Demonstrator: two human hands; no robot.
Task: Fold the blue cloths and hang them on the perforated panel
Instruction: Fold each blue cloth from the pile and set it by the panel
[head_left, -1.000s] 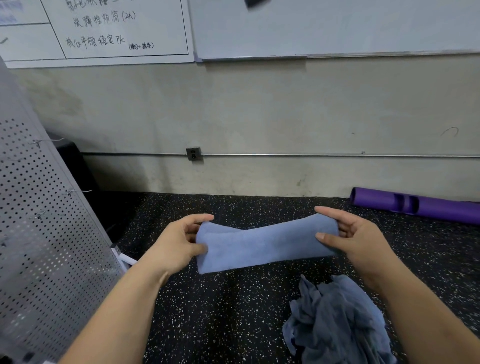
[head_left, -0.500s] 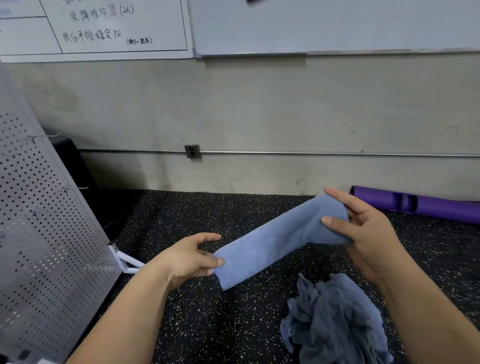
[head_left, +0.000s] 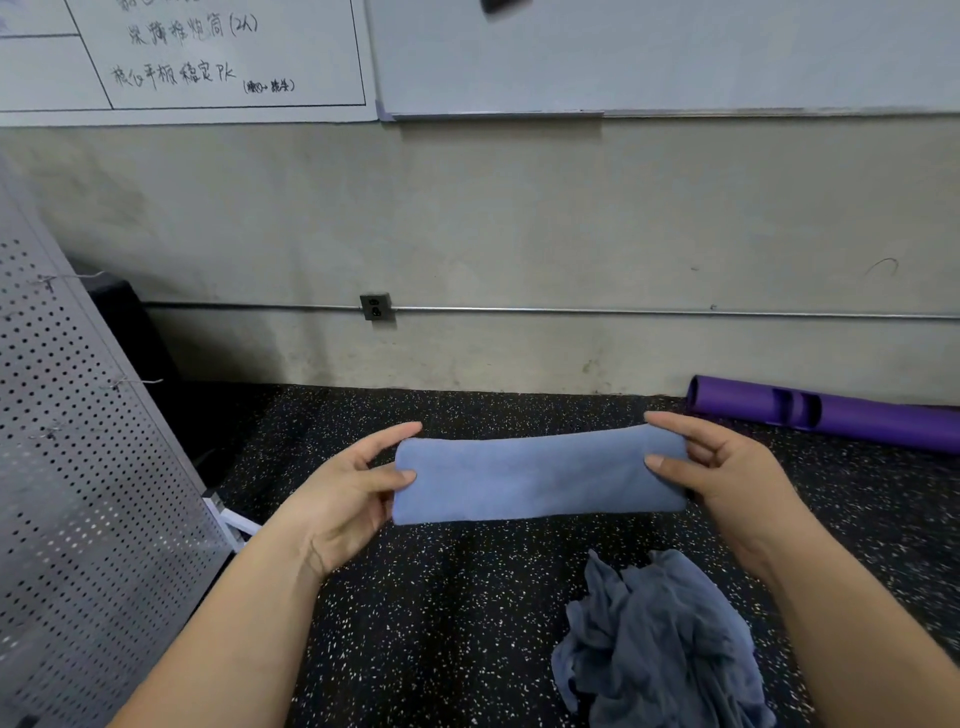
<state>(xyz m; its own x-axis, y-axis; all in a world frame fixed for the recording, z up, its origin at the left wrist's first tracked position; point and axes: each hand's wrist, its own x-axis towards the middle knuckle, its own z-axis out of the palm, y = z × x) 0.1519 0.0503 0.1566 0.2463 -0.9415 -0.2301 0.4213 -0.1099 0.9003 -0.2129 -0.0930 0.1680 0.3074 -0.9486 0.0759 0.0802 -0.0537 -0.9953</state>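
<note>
A gym-like room: speckled rubber floor (head_left: 415, 623), purple training tube (head_left: 883, 426), handwritten whiteboard (head_left: 208, 52).

**Arms and grips, one person**

The left forearm (head_left: 223, 639) and right forearm (head_left: 852, 639) are recorded bare as far as the lower edge. The left grip (head_left: 348, 499) and right grip (head_left: 727, 473) are recorded bare. The thumbnails (head_left: 653, 460) are listed as short. Tendon lines are noted at the left wrist (head_left: 311, 558).

concrete wall (head_left: 519, 208), whiteboards (head_left: 649, 52), speckled floor (head_left: 441, 623)
</note>
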